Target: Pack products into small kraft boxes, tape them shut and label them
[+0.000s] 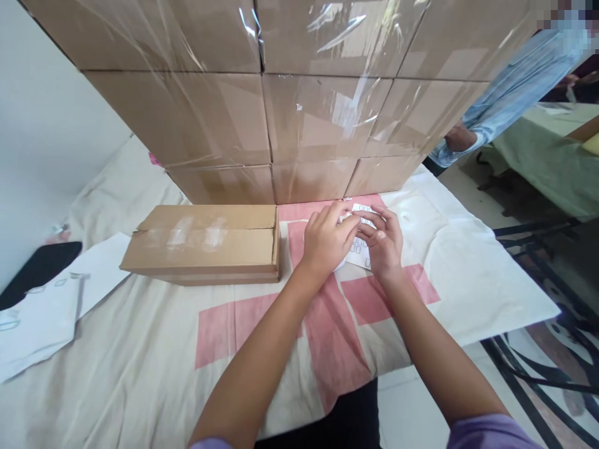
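Both hands meet above a white sheet (359, 249) printed with rows of small outlined rectangles, lying near the stacked boxes. My left hand (326, 240) has its fingers curled and drawn together; whatever they grip is hidden. A white edge shows beneath that hand, too covered to name. My right hand (386, 240) is over the right side of the sheet, palm partly turned up, its bent fingers apart and reaching to the left fingertips. Nothing shows in its grasp. Left of the hands sits a closed cardboard box (201, 240) with clear tape across its top.
Cardboard boxes wrapped in clear film (313, 118) form a wall behind the hands. White papers (42, 324) and a black flat object (40, 268) lie at left on the cloth (154, 362). At right, a person in a blue sleeve (505, 87) stands by a green-covered table (538, 143).
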A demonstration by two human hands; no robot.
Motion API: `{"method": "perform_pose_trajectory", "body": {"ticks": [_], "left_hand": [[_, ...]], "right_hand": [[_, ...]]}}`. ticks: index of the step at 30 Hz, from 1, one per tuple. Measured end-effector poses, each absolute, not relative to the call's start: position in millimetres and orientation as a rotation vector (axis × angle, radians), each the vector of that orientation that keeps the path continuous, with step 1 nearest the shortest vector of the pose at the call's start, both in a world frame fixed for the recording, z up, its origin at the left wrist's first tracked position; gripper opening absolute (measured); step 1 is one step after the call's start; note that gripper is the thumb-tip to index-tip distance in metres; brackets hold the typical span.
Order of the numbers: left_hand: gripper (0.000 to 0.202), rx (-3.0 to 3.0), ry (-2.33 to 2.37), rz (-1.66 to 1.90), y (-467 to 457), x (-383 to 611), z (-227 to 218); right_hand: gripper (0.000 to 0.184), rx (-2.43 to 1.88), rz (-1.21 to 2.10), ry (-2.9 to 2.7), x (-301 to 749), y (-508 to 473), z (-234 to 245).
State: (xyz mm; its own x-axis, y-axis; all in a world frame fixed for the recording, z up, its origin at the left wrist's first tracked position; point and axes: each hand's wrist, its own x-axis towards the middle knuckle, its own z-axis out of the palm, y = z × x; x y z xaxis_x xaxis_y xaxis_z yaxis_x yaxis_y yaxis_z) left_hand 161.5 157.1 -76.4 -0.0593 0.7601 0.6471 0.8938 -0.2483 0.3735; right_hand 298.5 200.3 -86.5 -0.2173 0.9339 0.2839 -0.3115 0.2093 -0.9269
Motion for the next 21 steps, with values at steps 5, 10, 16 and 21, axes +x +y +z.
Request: {"method": "perform_pose_trajectory", "body": {"ticks": [5,10,16,21], "left_hand": [[0.038,-2.037,-1.708,-1.263,152,158,-65],[0.032,-2.129,-1.679,-1.186,152,147,-63],[0.030,-2.218,-1.697,-0.972,151,141,-51],[0.026,-2.120,-1.765,-0.956,109,126,18]], "right_hand": [[0.042,-0.763,1.476,-1.194,300,211,-88],[0.044,-0.884,1.794,-1.126,303,212,-81],[0.038,-0.836,1.623,-1.209,303,208,-76],[0.037,-0.844,1.323,-1.198,303,204,-83]]}}
